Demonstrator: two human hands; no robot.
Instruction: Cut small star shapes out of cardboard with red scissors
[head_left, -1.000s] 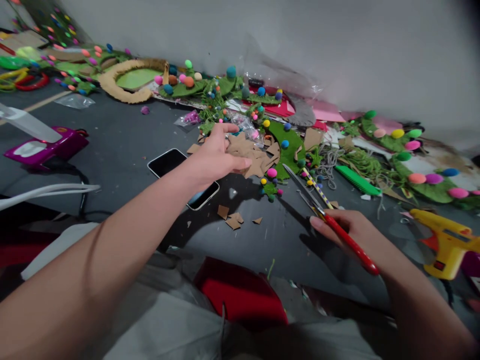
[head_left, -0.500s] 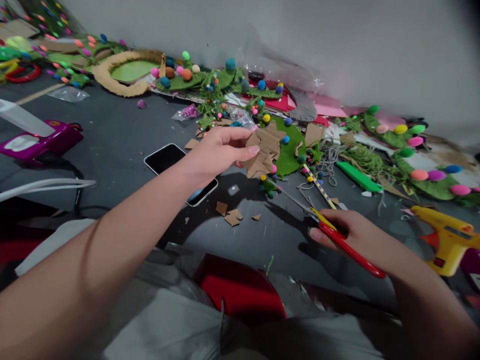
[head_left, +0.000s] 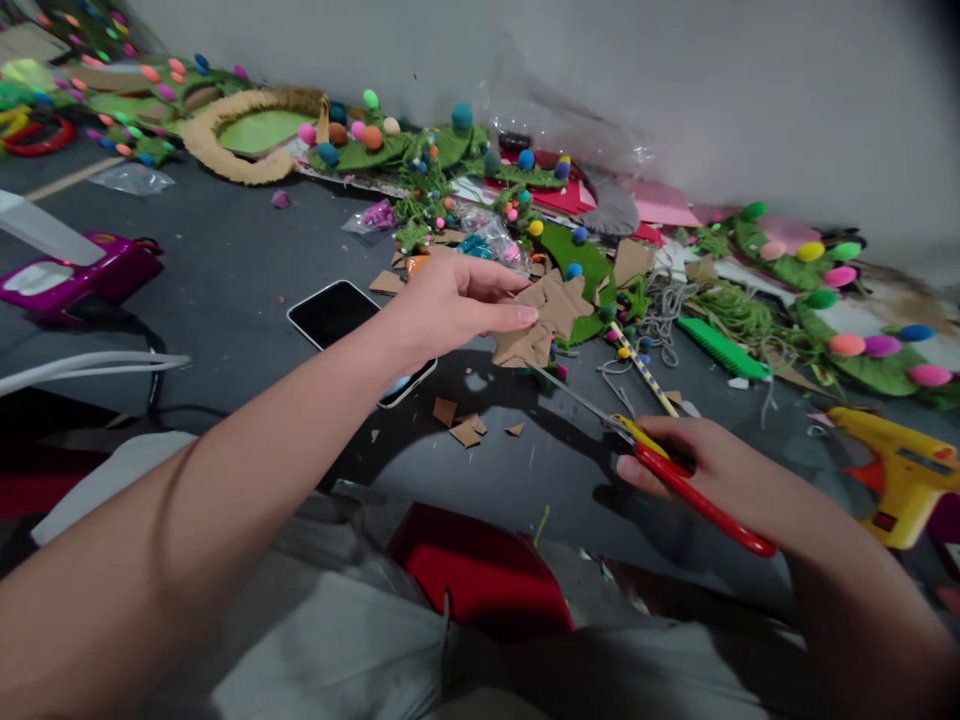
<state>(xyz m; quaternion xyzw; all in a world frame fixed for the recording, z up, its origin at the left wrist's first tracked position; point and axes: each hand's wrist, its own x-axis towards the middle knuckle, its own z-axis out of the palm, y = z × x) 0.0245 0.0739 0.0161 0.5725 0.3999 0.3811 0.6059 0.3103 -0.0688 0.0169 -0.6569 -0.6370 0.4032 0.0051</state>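
My left hand (head_left: 450,300) pinches a jagged piece of brown cardboard (head_left: 551,315) and holds it just above the dark floor. My right hand (head_left: 712,470) grips red-and-yellow-handled scissors (head_left: 675,470). Their thin blades (head_left: 577,398) point up and left, with the tips just under the cardboard's lower edge. A few small cardboard scraps (head_left: 461,425) lie on the floor below my left wrist. A black phone (head_left: 352,330) lies flat under my left forearm.
A yellow glue gun (head_left: 896,470) lies at the right. A purple glue gun (head_left: 82,275) and white cable (head_left: 90,370) sit at the left. Green felt shapes with coloured pom-poms (head_left: 442,160), a green comb (head_left: 720,348) and a striped stick (head_left: 645,370) line the wall. A red object (head_left: 480,570) rests by my lap.
My left hand has lifted one cardboard piece off the pile and carried it right and nearer. The scissors' blades have swung left toward it. My right hand stays put.
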